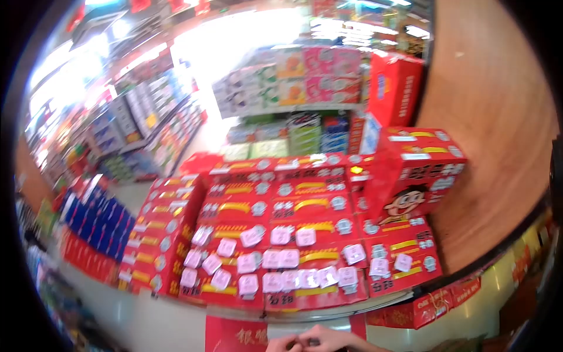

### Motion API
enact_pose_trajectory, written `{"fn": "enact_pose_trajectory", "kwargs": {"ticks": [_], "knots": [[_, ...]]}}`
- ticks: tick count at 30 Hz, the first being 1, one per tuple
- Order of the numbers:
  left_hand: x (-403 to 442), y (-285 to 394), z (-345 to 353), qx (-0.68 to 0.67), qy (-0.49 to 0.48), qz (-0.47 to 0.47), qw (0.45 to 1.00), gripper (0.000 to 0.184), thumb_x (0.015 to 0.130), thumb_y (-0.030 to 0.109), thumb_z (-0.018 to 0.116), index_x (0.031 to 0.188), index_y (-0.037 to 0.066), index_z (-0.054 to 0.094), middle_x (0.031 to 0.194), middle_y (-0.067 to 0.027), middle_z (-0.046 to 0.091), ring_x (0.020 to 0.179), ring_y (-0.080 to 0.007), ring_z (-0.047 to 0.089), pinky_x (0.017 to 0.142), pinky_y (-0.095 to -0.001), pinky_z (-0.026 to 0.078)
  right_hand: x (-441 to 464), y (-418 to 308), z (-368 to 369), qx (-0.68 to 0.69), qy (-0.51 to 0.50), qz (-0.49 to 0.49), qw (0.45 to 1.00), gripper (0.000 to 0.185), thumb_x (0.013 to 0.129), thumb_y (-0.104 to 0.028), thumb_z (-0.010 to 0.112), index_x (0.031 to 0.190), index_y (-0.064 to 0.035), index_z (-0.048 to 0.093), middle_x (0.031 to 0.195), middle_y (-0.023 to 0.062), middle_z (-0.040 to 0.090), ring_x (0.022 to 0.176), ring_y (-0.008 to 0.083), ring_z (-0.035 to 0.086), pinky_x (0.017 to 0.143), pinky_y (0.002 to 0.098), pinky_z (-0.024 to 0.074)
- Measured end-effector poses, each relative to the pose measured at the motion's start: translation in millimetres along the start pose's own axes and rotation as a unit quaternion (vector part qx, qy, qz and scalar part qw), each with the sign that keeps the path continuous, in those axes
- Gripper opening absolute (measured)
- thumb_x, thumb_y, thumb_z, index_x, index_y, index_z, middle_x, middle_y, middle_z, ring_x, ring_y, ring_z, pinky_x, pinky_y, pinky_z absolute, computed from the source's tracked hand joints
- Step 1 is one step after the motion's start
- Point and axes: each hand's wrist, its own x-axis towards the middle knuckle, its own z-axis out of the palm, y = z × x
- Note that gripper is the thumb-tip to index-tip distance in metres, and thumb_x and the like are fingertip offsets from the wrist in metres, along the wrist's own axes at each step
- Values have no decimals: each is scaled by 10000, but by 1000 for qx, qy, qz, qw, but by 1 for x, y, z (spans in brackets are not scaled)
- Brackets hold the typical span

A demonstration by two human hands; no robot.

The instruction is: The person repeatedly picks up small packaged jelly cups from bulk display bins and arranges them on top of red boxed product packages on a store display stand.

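Observation:
My left hand and my right hand are close together at the bottom edge, in front of the display. Their fingers are curled in, and the lower part of both hands is cut off by the frame. A small dark thing shows at the fingers of my right hand; its kind is too small to tell. Beyond my hands lie red cartons with yellow bands. Several small pale pink square pieces are spread over their tops, some in a touching row near the front edge.
A red carton with a cartoon face stands upright at the right, by a brown wooden pillar. Shelves of packaged goods rise behind. Blue boxes are stacked on the left. A red sign hangs below the front edge.

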Motion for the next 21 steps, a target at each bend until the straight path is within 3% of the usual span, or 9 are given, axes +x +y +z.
{"fn": "enact_pose_trajectory", "kwargs": {"ticks": [1,2,3,5,7,8,10,15,21], "knots": [[1,23,-7,66,-4,-24,998,93,839,99,626,877,31,677,789,-109,659,621,-197,636,588,-329,514,7,-3,-12,7,-73,0,997,196,862,-185,636,961,-16,625,824,82,676,791,161,658,744,312,512],[3,40,-8,51,26,-34,998,85,839,101,631,861,31,674,764,-111,649,624,-205,637,588,-331,513,13,-11,-20,14,-42,-64,997,153,855,-162,631,919,-23,628,743,81,658,685,159,634,665,313,496],[1,53,-8,32,58,-44,997,81,840,104,636,845,31,672,740,-113,640,627,-213,637,589,-333,512,18,-32,-31,66,-89,10,994,138,842,-145,634,877,-12,618,747,99,651,673,172,629,663,325,493],[-5,59,-10,141,142,42,979,101,843,155,647,888,66,663,797,-109,644,654,-272,661,567,-350,507,35,-38,-37,-22,-65,-154,986,144,817,-123,679,794,-11,590,757,123,621,688,251,632,639,340,480],[-24,70,-13,126,186,49,973,92,852,146,641,893,65,659,791,-104,644,645,-275,657,572,-354,505,48,-50,-36,-9,-129,-160,979,152,810,-116,693,780,-16,583,762,120,612,695,268,623,632,347,472],[-36,73,-14,127,211,71,967,99,844,82,643,921,20,643,716,-94,624,621,-186,633,575,-285,497,56,-57,-32,-13,-148,-176,973,147,808,-111,691,777,-16,583,763,120,613,693,265,623,631,343,471],[-64,71,-6,95,269,49,957,102,847,69,636,932,12,630,718,-93,627,623,-162,631,573,-280,496,66,-70,-12,-31,-184,-179,966,130,793,-82,668,745,-6,574,811,117,621,738,249,611,663,332,469],[-157,47,6,27,371,-3,928,82,871,55,602,927,-1,585,700,-88,614,616,-106,605,570,-272,487,84,-76,76,-56,-302,-154,939,138,821,-112,649,775,6,594,723,107,606,667,229,598,617,326,457],[-300,5,20,2,504,-101,858,127,881,127,597,944,21,623,729,-124,648,660,-196,660,613,-313,516,82,-107,230,-98,-393,-127,905,159,843,-134,663,834,14,606,708,100,630,658,171,636,616,304,479]]}}
